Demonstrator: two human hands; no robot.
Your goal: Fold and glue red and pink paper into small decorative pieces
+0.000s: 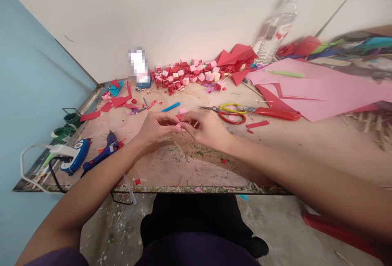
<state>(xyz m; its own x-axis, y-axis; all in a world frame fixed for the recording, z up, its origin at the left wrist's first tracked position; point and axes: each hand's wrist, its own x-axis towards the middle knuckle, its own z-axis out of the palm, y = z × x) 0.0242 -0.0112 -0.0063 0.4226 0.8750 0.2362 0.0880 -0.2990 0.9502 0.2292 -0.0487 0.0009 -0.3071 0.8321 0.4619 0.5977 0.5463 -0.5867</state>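
Over the middle of the wooden table, my left hand (161, 127) and my right hand (206, 127) meet at their fingertips. Both pinch a small piece of pink paper (179, 126), mostly covered by the fingers; its exact shape cannot be made out. Just beyond the fingers lies a pink paper scrap (183, 110). Scissors with red and yellow handles (232, 112) rest to the right of my right hand, beside a red-handled cutter (277, 113). A blue pen-like stick (170, 107) lies behind my left hand.
Small red and pink paper cubes (183, 76) are heaped against the wall, next to a lit phone (139, 66). A glue gun (105, 151) and a blue power strip (76, 156) lie at left. Pink paper sheets (333, 90) and a plastic bottle (277, 33) are at right.
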